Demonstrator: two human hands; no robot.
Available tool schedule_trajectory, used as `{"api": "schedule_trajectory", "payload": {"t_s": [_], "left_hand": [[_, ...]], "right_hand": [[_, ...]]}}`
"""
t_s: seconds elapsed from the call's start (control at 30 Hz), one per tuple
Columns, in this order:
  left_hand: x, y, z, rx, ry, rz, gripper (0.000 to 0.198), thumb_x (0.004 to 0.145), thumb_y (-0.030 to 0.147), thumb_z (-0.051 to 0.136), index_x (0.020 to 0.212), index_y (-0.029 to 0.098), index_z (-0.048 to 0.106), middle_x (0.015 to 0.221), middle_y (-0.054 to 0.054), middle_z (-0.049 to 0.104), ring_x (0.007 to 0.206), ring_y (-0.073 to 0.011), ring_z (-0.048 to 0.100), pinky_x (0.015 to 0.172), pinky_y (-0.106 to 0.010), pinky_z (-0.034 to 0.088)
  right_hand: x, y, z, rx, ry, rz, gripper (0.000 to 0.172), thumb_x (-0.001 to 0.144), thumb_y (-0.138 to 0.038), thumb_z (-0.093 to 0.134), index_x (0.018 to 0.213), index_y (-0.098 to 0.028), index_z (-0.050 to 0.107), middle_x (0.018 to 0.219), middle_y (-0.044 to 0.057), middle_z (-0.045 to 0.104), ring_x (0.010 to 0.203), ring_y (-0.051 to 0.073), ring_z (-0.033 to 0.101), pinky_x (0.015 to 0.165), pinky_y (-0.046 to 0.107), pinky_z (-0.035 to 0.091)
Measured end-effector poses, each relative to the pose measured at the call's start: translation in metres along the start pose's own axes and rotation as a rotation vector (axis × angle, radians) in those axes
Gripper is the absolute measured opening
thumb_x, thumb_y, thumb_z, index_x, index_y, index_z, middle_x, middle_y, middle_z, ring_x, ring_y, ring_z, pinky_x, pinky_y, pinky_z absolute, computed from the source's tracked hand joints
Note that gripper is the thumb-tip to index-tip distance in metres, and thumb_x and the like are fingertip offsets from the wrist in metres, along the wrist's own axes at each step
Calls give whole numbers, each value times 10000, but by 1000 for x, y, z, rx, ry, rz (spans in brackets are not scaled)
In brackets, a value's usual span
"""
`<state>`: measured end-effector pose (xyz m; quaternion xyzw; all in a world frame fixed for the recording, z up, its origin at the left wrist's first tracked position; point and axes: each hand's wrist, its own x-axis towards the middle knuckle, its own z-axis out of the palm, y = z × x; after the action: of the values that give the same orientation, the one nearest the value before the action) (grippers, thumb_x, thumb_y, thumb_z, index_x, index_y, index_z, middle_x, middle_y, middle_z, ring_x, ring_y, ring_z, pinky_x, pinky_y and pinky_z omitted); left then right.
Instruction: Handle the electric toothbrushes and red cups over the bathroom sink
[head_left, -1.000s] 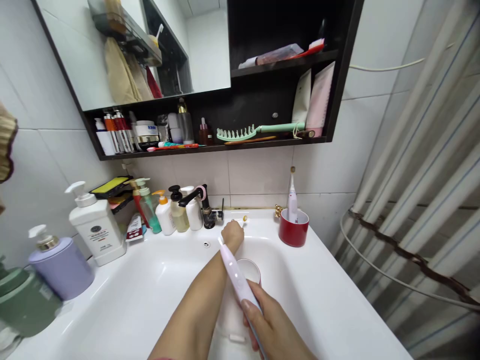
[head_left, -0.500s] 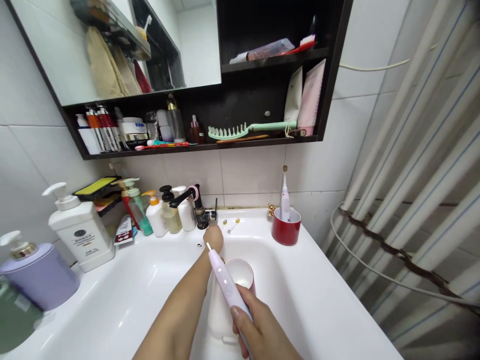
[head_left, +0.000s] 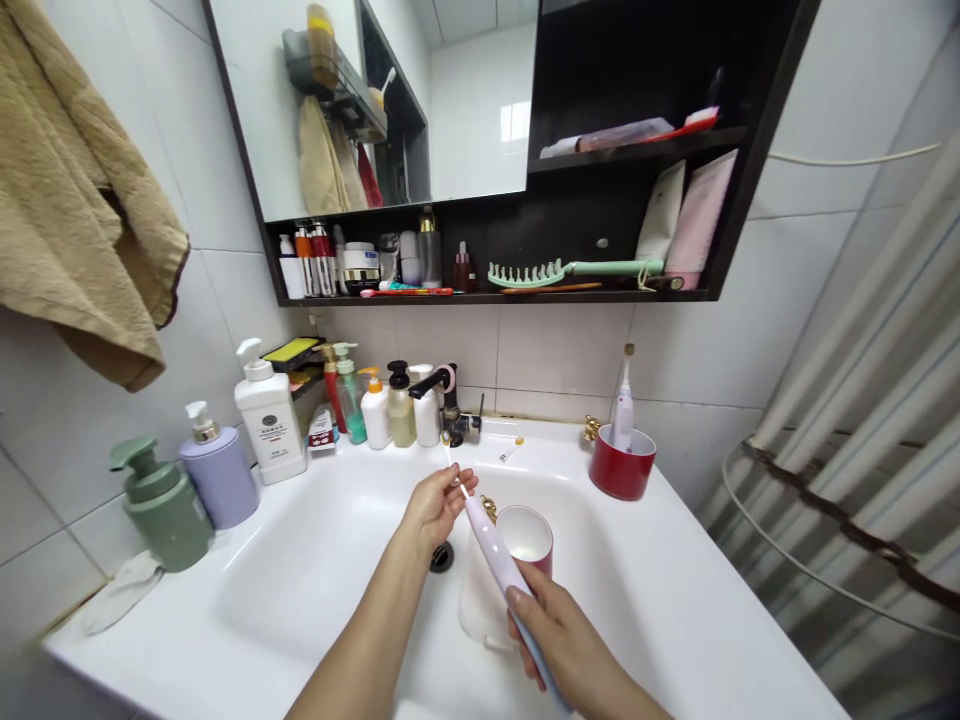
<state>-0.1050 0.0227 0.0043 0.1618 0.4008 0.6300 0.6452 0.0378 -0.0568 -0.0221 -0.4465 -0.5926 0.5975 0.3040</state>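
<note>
My right hand [head_left: 559,625] is wrapped round a pale pink-lilac electric toothbrush handle [head_left: 496,550], its thin metal shaft pointing up and away. Just beyond that tip, my left hand [head_left: 439,505] pinches a small white toothbrush head [head_left: 448,452]. The head's lower end is close to the shaft; whether they touch I cannot tell. Both hands are over the white sink [head_left: 322,560]. Below the handle, a red cup with a white inside [head_left: 529,535] lies in the basin, beside a whitish translucent container [head_left: 480,600].
Another toothbrush head [head_left: 512,449] lies on the ledge right of the black faucet [head_left: 450,400]. A red cup [head_left: 622,470] holding an upright electric toothbrush [head_left: 624,405] stands at the right. Several pump bottles [head_left: 379,415] line the left and back. A dark shelf cabinet [head_left: 465,298] hangs above.
My left hand has come back from the ledge by the faucet with one toothbrush head, bringing it to the handle's tip. The view has shifted left; my right hand still holds the handle.
</note>
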Motion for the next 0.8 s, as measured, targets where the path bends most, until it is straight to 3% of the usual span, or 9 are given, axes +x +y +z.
{"api": "schedule_trajectory", "payload": {"t_s": [0.53,0.7,0.8], "left_hand": [[-3,-13,5,-91,-55,22,67,654,132,495,598,112,467,568,-31,550,526,-102,551,548,-218,444],[-7,-17,8,-18,-97,67,64,666,122,470,602,118,457,551,-29,542,506,-102,542,503,-211,430],[-7,-20,9,-33,-106,51,69,674,125,457,606,118,449,539,-21,529,500,-91,533,500,-200,423]], "right_hand": [[1,-4,5,193,-38,55,306,724,-380,325,936,-169,388,576,-44,402,353,27,346,328,163,276],[1,-3,3,47,74,29,348,702,-376,374,993,-187,366,563,-49,405,369,41,373,335,168,281],[0,-6,3,156,-13,81,313,718,-385,331,928,-163,400,584,-42,404,360,28,344,334,169,281]]}}
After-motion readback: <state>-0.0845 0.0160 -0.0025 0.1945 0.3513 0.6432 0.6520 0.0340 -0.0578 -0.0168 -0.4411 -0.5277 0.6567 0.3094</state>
